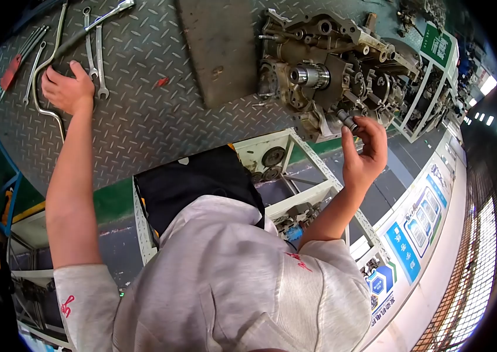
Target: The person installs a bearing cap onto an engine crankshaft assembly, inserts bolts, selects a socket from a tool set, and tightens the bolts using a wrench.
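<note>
My right hand (366, 149) pinches a short, stepped metal cylinder (347, 120) that looks like a socket, between thumb and fingers. It is held at the near edge of a partly stripped engine block (330, 64), whose splined shaft end (310, 76) faces the table. My left hand (68, 88) is over the tread-plate table, thumb and fingers apart, with nothing visible in it. Beside its fingers lies a bent metal crank handle (38, 97); whether they touch I cannot tell. Just above the hand is a long-handled ratchet (87, 30). Combination wrenches (100, 61) lie to its right.
A red-marked set of thin tools (11, 73) and another wrench (34, 70) lie at the left. A dark flat plate (216, 53) rests beside the engine. A black cloth (195, 182) hangs at the table's near side, by a white frame (313, 170) holding metal parts.
</note>
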Demonstrator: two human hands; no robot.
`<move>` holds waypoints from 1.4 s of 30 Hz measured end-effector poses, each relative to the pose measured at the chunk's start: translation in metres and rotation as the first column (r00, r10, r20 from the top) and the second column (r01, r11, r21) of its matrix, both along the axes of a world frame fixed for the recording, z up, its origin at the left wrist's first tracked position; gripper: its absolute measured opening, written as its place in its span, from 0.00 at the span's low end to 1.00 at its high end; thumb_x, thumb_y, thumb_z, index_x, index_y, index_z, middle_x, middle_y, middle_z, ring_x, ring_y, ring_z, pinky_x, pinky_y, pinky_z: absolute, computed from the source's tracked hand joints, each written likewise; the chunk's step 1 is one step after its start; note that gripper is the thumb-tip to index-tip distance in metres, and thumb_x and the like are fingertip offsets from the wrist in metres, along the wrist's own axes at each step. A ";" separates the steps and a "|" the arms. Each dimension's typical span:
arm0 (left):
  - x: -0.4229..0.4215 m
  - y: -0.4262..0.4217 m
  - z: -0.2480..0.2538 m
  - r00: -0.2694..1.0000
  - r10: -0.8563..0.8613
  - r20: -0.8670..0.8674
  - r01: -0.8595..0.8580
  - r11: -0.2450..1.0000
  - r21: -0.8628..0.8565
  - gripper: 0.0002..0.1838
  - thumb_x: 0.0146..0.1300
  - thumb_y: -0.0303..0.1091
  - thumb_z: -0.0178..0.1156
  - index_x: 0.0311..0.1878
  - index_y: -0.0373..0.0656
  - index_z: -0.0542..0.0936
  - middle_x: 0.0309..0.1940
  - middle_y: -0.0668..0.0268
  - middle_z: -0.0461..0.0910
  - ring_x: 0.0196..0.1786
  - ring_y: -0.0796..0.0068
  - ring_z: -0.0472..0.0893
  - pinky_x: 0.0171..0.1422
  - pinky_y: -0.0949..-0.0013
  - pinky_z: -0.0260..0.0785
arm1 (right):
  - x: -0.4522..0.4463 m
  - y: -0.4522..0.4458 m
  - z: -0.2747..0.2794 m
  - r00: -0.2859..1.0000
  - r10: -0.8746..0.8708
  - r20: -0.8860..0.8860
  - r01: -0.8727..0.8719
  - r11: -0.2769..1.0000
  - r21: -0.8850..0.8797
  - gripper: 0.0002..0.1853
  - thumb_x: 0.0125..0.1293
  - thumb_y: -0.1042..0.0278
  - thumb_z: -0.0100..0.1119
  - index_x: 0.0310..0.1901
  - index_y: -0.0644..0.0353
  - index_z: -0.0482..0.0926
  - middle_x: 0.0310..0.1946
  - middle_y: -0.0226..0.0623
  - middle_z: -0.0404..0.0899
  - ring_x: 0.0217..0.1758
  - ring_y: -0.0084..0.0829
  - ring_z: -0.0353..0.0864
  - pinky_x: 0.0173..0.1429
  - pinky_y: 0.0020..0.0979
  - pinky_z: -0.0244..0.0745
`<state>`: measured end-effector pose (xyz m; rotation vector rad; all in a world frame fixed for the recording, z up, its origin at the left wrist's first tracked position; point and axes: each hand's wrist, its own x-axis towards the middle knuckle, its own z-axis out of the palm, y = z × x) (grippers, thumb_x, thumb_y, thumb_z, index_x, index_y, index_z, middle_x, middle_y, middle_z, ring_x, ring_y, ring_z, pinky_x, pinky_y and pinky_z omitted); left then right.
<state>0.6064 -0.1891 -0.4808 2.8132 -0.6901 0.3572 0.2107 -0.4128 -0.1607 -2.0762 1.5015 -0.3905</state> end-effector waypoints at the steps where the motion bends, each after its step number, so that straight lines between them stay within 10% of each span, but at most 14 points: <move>1: 0.000 0.000 0.000 1.000 0.002 0.000 -0.002 1.000 0.005 0.34 0.61 0.55 0.56 0.62 0.38 0.69 0.63 0.52 0.66 0.66 0.49 0.64 0.69 0.50 0.57 | 0.000 0.000 0.000 0.999 0.016 -0.047 -0.017 0.999 -0.032 0.12 0.53 0.82 0.68 0.41 0.67 0.80 0.39 0.36 0.79 0.40 0.24 0.77 0.45 0.24 0.75; 14: 0.001 0.001 -0.001 1.000 -0.006 -0.008 0.006 1.000 -0.010 0.35 0.61 0.57 0.55 0.63 0.39 0.68 0.64 0.52 0.66 0.66 0.49 0.63 0.70 0.50 0.57 | 0.001 0.002 -0.005 0.952 -0.176 -0.251 0.170 0.984 -0.046 0.13 0.57 0.73 0.69 0.45 0.64 0.82 0.29 0.30 0.75 0.29 0.20 0.70 0.36 0.22 0.68; 18: 0.000 0.000 -0.001 1.000 0.014 -0.012 -0.014 1.000 0.000 0.36 0.61 0.57 0.55 0.63 0.39 0.68 0.64 0.52 0.66 0.67 0.49 0.63 0.70 0.51 0.57 | 0.004 0.005 0.002 0.978 -0.006 -0.209 -0.022 0.991 -0.129 0.14 0.58 0.73 0.67 0.47 0.64 0.82 0.32 0.33 0.77 0.32 0.24 0.73 0.40 0.25 0.70; 31: 0.002 0.001 -0.001 1.000 0.005 -0.027 -0.006 1.000 -0.017 0.36 0.61 0.57 0.54 0.63 0.39 0.68 0.64 0.52 0.66 0.67 0.49 0.63 0.71 0.51 0.55 | -0.006 -0.003 -0.003 0.869 -0.003 -0.494 -0.052 0.994 -0.098 0.07 0.62 0.73 0.63 0.31 0.64 0.76 0.24 0.36 0.72 0.27 0.32 0.70 0.33 0.29 0.64; 35: 0.003 0.002 -0.002 1.000 0.006 -0.019 -0.006 1.000 -0.002 0.36 0.61 0.57 0.54 0.63 0.39 0.68 0.64 0.52 0.66 0.67 0.49 0.63 0.71 0.51 0.56 | 0.025 0.005 0.000 0.989 0.064 -0.130 -0.095 0.964 -0.250 0.06 0.58 0.79 0.63 0.38 0.65 0.81 0.29 0.36 0.77 0.29 0.32 0.73 0.36 0.28 0.68; 42: 0.003 -0.001 -0.002 1.000 0.012 -0.021 -0.013 1.000 -0.016 0.35 0.61 0.58 0.54 0.63 0.39 0.68 0.64 0.52 0.66 0.67 0.49 0.63 0.71 0.51 0.56 | 0.007 -0.002 0.001 0.864 -0.012 -0.503 -0.076 0.985 -0.153 0.07 0.63 0.71 0.65 0.34 0.66 0.80 0.25 0.33 0.76 0.26 0.27 0.71 0.33 0.26 0.67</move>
